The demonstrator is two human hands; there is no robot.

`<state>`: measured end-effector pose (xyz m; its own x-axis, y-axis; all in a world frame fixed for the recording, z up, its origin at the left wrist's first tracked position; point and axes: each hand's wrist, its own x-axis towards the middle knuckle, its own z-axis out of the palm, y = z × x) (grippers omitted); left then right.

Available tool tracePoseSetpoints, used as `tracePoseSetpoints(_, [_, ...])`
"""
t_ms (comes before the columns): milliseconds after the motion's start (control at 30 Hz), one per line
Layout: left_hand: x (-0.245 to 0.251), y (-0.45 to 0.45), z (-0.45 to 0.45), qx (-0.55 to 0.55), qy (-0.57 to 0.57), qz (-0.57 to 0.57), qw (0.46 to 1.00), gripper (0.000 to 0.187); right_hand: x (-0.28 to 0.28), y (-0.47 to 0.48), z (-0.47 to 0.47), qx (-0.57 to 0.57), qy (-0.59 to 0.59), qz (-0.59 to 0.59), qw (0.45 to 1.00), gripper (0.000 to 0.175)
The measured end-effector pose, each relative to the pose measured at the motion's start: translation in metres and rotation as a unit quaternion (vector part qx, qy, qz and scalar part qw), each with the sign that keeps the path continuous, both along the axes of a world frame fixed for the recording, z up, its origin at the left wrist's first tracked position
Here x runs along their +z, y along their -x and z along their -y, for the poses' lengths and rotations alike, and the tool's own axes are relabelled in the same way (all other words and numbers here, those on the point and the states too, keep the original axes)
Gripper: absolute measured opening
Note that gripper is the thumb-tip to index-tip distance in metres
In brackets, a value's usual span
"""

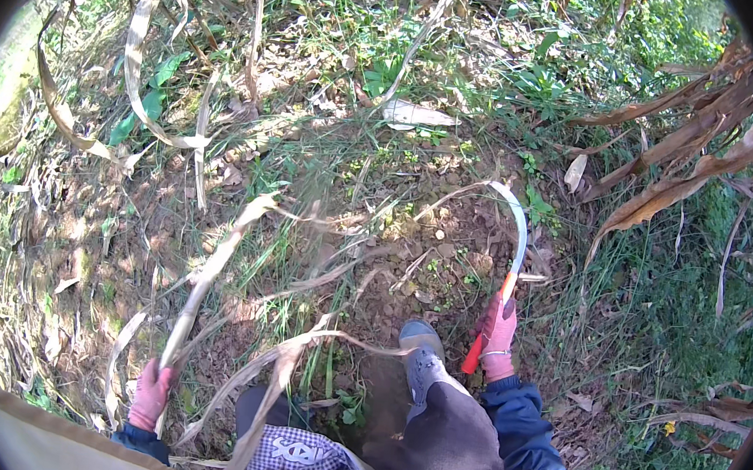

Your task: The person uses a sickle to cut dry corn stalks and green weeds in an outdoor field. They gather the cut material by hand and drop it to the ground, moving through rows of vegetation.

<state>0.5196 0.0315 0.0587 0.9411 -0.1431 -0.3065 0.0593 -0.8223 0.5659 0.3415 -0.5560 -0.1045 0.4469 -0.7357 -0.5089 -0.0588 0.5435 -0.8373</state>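
Note:
My left hand (151,394), in a pink glove, grips a dry maize stalk (211,269) low down at the lower left. The stalk slants up and to the right, and its top end looks cut. Long dry leaves hang beside it towards my legs. My right hand (498,330), gloved in pink as well, is closed around the orange-red handle of a sickle (519,240). The curved blade points up and away from me, its tip bending left over bare soil, with a thin dry leaf strip at the tip.
My boot (423,350) stands on the soil between my hands. Dry brown maize leaves (694,158) lean in from the right, and more dried leaves (135,51) hang at the upper left. Grass, weeds and leaf litter cover much of the ground. A pale cloth edge (59,436) crosses the lower left corner.

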Motion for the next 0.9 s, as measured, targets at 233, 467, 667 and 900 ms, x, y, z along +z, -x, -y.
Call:
tracePoseSetpoints(233, [0.034, -0.029, -0.019, -0.046, -0.206, 0.216, 0.953, 0.031, 0.024, -0.025, -0.023, 0.196, -0.126, 0.011, 0.972, 0.023])
tracePoseSetpoints(467, [0.001, -0.101, 0.290, -0.280, 0.159, 0.348, 0.880, 0.035, 0.023, -0.040, -0.029, 0.222, -0.119, 0.012, 0.968, 0.030])
tracePoseSetpoints(667, [-0.090, -0.090, 0.460, -0.302, -0.036, 0.199, 0.931, 0.084, 0.022, -0.029, -0.022, 0.177, -0.086, -0.012, 0.980, 0.050])
tracePoseSetpoints(900, [-0.169, -0.093, 0.466, -0.198, -0.016, -0.061, 0.978, 0.054, 0.008, -0.042, 0.007, 0.183, -0.052, 0.029, 0.981, 0.058])
